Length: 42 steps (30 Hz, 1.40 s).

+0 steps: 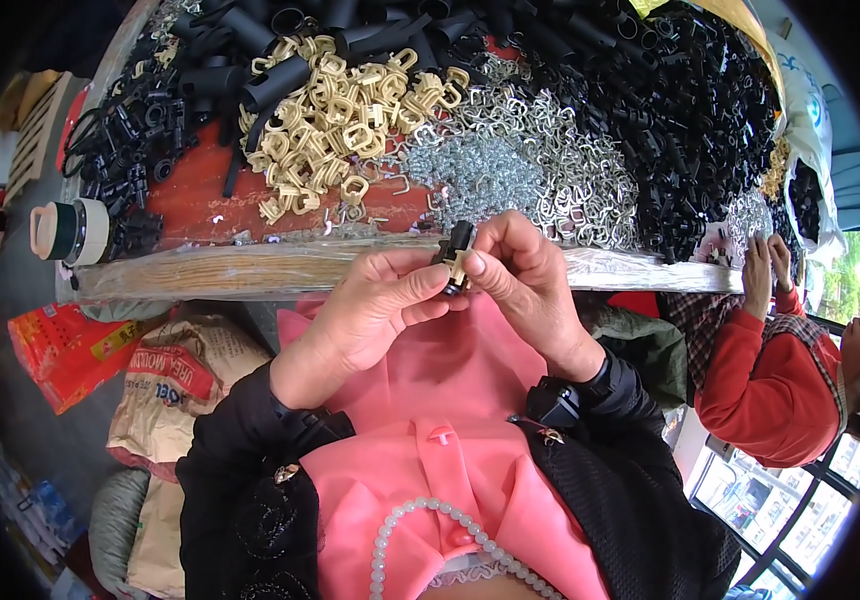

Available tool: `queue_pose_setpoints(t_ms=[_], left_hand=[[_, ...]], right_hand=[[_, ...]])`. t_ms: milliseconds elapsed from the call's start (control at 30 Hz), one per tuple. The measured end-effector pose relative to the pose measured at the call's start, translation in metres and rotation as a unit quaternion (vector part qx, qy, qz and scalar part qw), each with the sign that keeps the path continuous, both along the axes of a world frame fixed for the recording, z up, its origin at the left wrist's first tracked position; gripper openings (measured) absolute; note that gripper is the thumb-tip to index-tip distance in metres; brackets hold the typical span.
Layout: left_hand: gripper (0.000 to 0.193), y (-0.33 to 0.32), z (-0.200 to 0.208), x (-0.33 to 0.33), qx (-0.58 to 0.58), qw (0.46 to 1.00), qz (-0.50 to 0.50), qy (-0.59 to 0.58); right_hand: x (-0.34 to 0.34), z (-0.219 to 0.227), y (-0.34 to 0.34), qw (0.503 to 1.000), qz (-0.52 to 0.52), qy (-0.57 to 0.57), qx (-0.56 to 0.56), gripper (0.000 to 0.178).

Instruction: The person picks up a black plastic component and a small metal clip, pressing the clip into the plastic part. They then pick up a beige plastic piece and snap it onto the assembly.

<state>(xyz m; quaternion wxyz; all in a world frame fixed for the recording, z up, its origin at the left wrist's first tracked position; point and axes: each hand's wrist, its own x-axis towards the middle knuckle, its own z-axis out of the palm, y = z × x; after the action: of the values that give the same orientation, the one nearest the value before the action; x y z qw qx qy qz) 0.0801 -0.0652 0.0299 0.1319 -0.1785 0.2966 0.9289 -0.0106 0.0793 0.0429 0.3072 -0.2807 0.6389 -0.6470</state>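
Observation:
Just beyond my chest, at the table's near edge, both hands meet at one small black plastic fitting [463, 236]. A beige plastic piece [459, 266] sits against its side. My left hand [375, 310] is closed round the fitting from the left, thumb on top and fingers beneath. From the right, my right hand [530, 290] has its thumb pressed at the beige piece, with the fingers curled in. Whether a smaller part is pinched there too is hidden. Beyond the hands lie a heap of beige plastic clips [325, 125] and a pile of small silvery screws [475, 175].
Bent metal hooks [590, 185] spread beside the screws. Black plastic parts [650, 100] and black tubes [280, 80] cover the back and sides. A tape roll [92, 231] stands at the left corner. A co-worker in a red sleeve [735, 375] handles parts at right. Sacks [180, 380] stand left.

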Motion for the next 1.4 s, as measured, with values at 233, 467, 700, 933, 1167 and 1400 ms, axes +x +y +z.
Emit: queue_pose_setpoints(t_ms=[233,467,700,933,1167,1400], left_hand=[[0.024,0.0,0.0,-0.001,0.016,1.0,0.006,-0.015],[0.026,-0.016,0.009,-0.006,-0.064,0.998,0.006,-0.008],[0.03,-0.042,-0.004,0.005,-0.008,0.997,0.074,0.002],[0.026,-0.06,-0.005,0.007,-0.021,0.996,0.082,-0.023],[0.02,-0.07,0.001,-0.001,-0.136,0.981,0.131,-0.037],[0.016,-0.062,-0.004,-0.022,-0.132,0.984,0.119,-0.024]], right_hand=[[0.005,-0.01,-0.005,0.991,-0.035,-0.128,-0.028,0.016],[-0.012,0.001,-0.009,0.994,-0.008,-0.103,-0.044,0.013],[-0.052,-0.01,-0.029,0.843,0.032,0.52,0.137,0.007],[-0.056,-0.015,-0.04,0.742,0.091,0.608,0.269,0.01],[-0.063,-0.016,-0.035,0.781,0.06,0.575,0.237,0.009],[-0.064,-0.004,-0.019,0.91,-0.023,0.371,0.184,0.005]])
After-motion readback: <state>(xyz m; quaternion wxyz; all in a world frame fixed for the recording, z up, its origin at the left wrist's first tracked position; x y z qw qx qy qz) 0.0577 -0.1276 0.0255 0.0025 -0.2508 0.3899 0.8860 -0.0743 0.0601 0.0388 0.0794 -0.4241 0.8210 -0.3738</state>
